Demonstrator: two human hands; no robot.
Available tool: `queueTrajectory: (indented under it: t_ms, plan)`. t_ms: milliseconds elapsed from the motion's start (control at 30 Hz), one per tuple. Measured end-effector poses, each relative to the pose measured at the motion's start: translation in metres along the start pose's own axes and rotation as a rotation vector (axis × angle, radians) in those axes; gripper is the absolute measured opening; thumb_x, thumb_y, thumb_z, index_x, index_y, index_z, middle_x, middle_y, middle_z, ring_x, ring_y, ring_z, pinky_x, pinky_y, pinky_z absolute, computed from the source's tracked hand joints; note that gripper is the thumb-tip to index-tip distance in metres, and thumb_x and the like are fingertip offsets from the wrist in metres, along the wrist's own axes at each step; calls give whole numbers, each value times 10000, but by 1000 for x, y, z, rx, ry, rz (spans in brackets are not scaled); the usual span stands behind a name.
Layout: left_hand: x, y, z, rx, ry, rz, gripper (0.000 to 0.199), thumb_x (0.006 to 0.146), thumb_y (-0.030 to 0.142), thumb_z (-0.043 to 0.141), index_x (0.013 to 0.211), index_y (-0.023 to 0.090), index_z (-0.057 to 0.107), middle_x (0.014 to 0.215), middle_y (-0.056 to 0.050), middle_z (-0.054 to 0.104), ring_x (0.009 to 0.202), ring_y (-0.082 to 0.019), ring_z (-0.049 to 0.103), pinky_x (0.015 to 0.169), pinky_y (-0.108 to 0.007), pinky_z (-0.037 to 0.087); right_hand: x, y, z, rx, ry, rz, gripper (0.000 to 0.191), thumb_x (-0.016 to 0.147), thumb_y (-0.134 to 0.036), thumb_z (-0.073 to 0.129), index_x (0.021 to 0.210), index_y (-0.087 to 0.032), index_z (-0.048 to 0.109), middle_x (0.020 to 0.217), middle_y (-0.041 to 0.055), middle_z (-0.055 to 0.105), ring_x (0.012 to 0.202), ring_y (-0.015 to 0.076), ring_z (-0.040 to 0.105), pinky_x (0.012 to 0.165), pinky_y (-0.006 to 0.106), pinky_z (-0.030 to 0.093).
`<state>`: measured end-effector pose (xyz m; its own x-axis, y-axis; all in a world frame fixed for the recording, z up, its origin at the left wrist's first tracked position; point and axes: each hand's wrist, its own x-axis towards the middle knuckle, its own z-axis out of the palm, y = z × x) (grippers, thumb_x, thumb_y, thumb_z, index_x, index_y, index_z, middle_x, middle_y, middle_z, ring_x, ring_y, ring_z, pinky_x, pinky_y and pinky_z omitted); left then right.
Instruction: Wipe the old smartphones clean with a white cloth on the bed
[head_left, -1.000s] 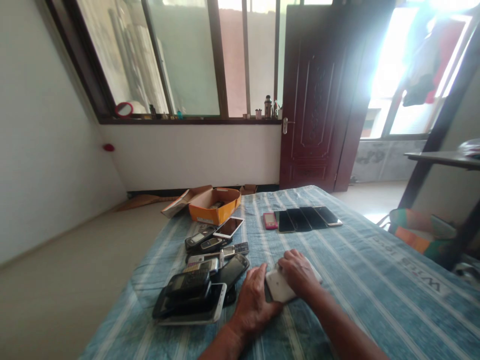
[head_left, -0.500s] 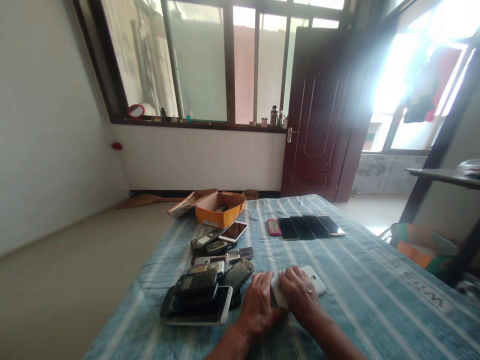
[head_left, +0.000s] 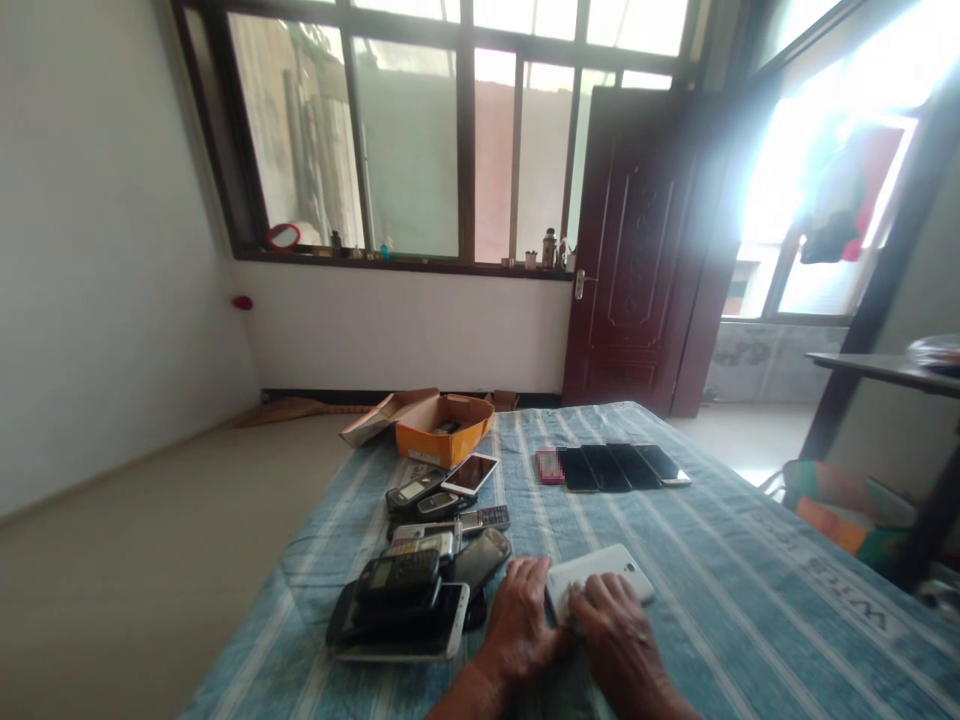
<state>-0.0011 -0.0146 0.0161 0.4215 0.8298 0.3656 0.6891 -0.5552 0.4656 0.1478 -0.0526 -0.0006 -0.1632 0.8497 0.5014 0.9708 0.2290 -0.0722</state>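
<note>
A white smartphone [head_left: 604,566] lies back side up on the striped bed sheet [head_left: 720,620], its camera at the far right corner. My left hand [head_left: 520,618] grips its left end, fingers along the edge and thumb near the close corner. Bunched under the fingers of my right hand [head_left: 616,628] is a small white wad [head_left: 573,604], cloth or tissue, pressed on the phone's back; most of it is hidden. Just left of my hands is a pile of old mobile phones, with a black phone [head_left: 397,580] on top and a large white-edged phone [head_left: 454,630] beneath.
An orange box [head_left: 424,445] with its lid open stands behind the pile. Farther right, several dark-screened phones [head_left: 611,467] lie in an overlapping row beside a small pink-edged item [head_left: 550,466]. A dark red door [head_left: 637,250] stands beyond the bed.
My right hand has slid toward me over the phone's back with the white wad, uncovering more of the phone. My left hand stays at the left end. The head view has tilted up slightly.
</note>
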Motion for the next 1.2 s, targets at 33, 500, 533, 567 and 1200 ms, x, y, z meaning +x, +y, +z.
queueTrajectory:
  t_ms: [33, 500, 533, 567, 1200]
  plan:
    - [0, 0, 0, 3, 8, 7, 550, 588, 261, 653, 1118, 145, 558, 1061, -130, 615, 1042, -320, 537, 960, -454, 421, -1, -3, 0, 23, -1, -6, 175, 829, -123, 559, 825, -252, 677, 820, 27, 609, 797, 205, 479, 755, 318, 284]
    - [-2, 7, -9, -54, -28, -20, 355, 538, 199, 699, 868, 167, 573, 953, -72, 587, 953, -260, 501, 868, -349, 424, -2, 57, -26, -33, -137, 318, 361, 880, -64, 401, 995, -255, 685, 887, 36, 623, 859, 193, 532, 738, 267, 343]
    - [-2, 8, -9, -51, -27, -19, 339, 541, 197, 697, 854, 174, 569, 946, -66, 584, 950, -258, 499, 862, -345, 422, -2, 57, -25, -24, -149, 321, 360, 886, -70, 394, 994, -254, 684, 894, 37, 623, 865, 194, 532, 731, 265, 346]
    - [-2, 8, -10, -50, -27, -19, 326, 543, 195, 695, 842, 179, 566, 939, -62, 581, 948, -257, 497, 858, -342, 420, -2, 57, -24, -17, -156, 320, 362, 891, -72, 386, 994, -253, 682, 900, 38, 623, 871, 194, 531, 727, 261, 349]
    - [-1, 8, -11, -50, -23, -16, 328, 535, 186, 700, 836, 190, 569, 945, -60, 580, 944, -259, 499, 840, -343, 418, 2, 62, -17, -16, -159, 302, 346, 857, -53, 414, 966, -259, 670, 924, 31, 621, 862, 177, 527, 682, 238, 352]
